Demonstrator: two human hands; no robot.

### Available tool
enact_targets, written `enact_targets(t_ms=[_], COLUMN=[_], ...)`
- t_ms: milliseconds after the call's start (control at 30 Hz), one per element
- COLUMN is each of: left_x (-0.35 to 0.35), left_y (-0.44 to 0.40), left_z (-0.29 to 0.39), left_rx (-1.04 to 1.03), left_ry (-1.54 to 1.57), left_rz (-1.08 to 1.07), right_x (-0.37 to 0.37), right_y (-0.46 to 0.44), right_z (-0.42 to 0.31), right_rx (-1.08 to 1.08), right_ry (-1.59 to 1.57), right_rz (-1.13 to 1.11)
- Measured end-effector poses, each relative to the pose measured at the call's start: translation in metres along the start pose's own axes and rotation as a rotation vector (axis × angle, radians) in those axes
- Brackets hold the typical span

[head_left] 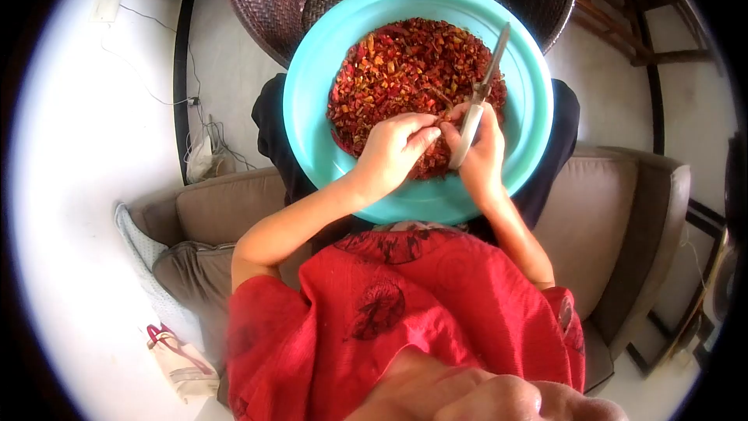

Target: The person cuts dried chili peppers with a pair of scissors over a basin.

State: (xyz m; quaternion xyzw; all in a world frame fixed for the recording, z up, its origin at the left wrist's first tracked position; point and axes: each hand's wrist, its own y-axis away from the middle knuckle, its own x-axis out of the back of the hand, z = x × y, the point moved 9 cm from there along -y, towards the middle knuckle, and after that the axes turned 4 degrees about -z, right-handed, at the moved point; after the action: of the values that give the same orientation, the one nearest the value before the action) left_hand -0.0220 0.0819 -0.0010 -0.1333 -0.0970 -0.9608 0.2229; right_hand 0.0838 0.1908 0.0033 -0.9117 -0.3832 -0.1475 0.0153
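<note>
A turquoise basin [309, 136] rests over my lap, holding many small cut pieces of dried red chili [401, 66] with some yellowish bits among them. My right hand [485, 150] is closed around a pair of scissors [467, 138] with pale handles, the blades pointing up and away across the basin. My left hand [393, 152] is over the near part of the chili pieces, thumb and fingers pinched together. The fingertips of both hands meet near the basin's middle. Whatever small thing lies between them is too unclear to name.
Behind the basin stands a large dark woven basket [265, 4]. A brown sofa [588, 222] extends on both sides of me. Wooden furniture legs [643, 4] are at the upper right. Cables [214, 136] lie on the left floor, and a pale bag [183, 366] sits lower left.
</note>
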Motion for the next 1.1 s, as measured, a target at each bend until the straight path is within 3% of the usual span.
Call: enact_targets(t_ms=[100,133,267,400,500,567,633,700,833,900,1100], left_x=[-0.004,-0.008,-0.010,0.027,0.047,0.053,0.055,0.045,0.050,0.055,0.054], left_y=[0.002,0.001,-0.007,-0.015,-0.012,-0.012,-0.011,-0.012,-0.008,-0.009,-0.006], left_z=[-0.004,-0.015,-0.036,-0.038,-0.042,-0.041,-0.043,-0.035,-0.029,-0.028,-0.027], left_rx=[-0.023,0.113,0.191,0.119,0.146,0.114,0.087,0.027,0.008,0.007,0.018], left_ry=[0.038,0.194,0.446,0.758,0.715,0.715,0.716,0.470,0.304,0.301,0.290], left_rz=[0.029,-0.009,-0.006,0.163,0.218,0.243,0.264,0.152,0.223,0.240,0.267], right_x=[0.002,0.001,0.000,0.006,0.008,0.006,0.003,0.001,-0.002,-0.002,0.004], right_y=[0.001,0.001,0.002,0.004,0.004,0.005,0.002,-0.002,-0.005,-0.006,-0.006], right_z=[0.006,0.008,0.007,0.005,-0.014,-0.026,-0.030,-0.029,-0.027,-0.034,-0.016], right_rx=[-0.048,-0.061,-0.133,-0.162,-0.213,-0.139,-0.128,-0.084,-0.076,0.031,-0.028], right_ry=[-0.036,-0.068,-0.150,0.018,0.164,0.515,0.545,0.655,0.687,0.678,0.599], right_rz=[0.016,0.018,-0.036,-0.239,-0.412,-0.518,-0.551,-0.565,-0.573,-0.505,-0.514])
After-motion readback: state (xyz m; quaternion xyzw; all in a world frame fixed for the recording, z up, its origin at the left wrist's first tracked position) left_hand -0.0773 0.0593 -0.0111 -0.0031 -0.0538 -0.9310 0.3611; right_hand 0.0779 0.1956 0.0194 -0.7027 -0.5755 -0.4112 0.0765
